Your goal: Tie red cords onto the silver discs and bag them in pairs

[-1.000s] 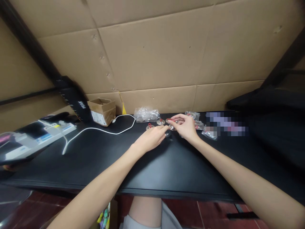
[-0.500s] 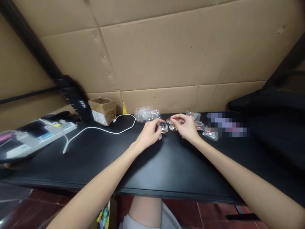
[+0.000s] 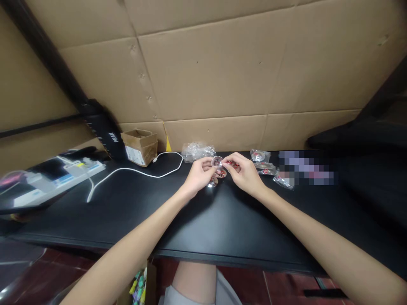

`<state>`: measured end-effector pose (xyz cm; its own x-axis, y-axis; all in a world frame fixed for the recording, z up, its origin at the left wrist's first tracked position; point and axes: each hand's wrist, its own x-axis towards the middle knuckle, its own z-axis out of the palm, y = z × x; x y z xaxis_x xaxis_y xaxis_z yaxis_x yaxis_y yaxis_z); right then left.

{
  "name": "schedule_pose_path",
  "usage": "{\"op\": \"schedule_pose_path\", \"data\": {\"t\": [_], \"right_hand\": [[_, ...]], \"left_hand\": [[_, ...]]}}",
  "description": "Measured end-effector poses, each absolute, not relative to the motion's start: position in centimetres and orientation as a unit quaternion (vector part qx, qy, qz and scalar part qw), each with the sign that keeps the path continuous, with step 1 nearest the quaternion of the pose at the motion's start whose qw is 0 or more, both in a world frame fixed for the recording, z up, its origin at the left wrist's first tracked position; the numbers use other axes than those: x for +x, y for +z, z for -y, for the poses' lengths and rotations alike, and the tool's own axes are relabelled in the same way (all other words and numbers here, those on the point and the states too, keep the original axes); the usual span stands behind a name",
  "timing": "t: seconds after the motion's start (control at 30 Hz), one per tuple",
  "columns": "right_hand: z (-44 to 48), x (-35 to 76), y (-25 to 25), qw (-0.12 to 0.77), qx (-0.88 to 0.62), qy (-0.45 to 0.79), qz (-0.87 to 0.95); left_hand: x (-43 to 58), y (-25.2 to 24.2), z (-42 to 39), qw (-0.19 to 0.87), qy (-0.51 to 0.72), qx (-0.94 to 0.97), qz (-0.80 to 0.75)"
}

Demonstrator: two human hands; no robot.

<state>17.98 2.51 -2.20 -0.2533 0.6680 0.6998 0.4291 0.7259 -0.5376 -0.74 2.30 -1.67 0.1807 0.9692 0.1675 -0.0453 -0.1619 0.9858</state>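
Note:
My left hand is closed on a shiny round metal disc, held tilted up above the black table, thumb in front and fingers behind. The fingertips of my right hand are pinched together at the disc's right edge; whatever small piece they hold is hidden. Just under my hands are more shiny discs, one a metal disc lying low beside my left fingers. Bits of red show around my right fingers, partly covered by them.
Clear plastic bags lie crumpled behind my left hand. Packaged discs in plastic sit to the right. Further left are a small cardboard box, a white cable and a white power strip. A cardboard wall stands behind the table.
My right hand has moved left, from the discs with red parts to the disc in my left hand. The left hand has turned its disc up to face me more.

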Motion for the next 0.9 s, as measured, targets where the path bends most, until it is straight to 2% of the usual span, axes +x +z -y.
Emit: {"op": "schedule_pose_path", "data": {"t": [0.2,0.47,0.9], "right_hand": [[-2.43,17.98,-2.26,0.514,-0.352,0.075,0.778],[-2.62,18.43,-2.14,0.53,-0.374,0.035,0.76],[-1.95,18.62,-1.38,0.491,-0.364,0.021,0.792]], "left_hand": [[-0.13,-1.56,-1.63,0.543,0.491,0.568,-0.376],[-0.22,-2.05,-2.06,0.502,0.491,0.618,-0.354],[-0.64,-2.07,-2.16,0.435,0.488,0.68,-0.332]]}}
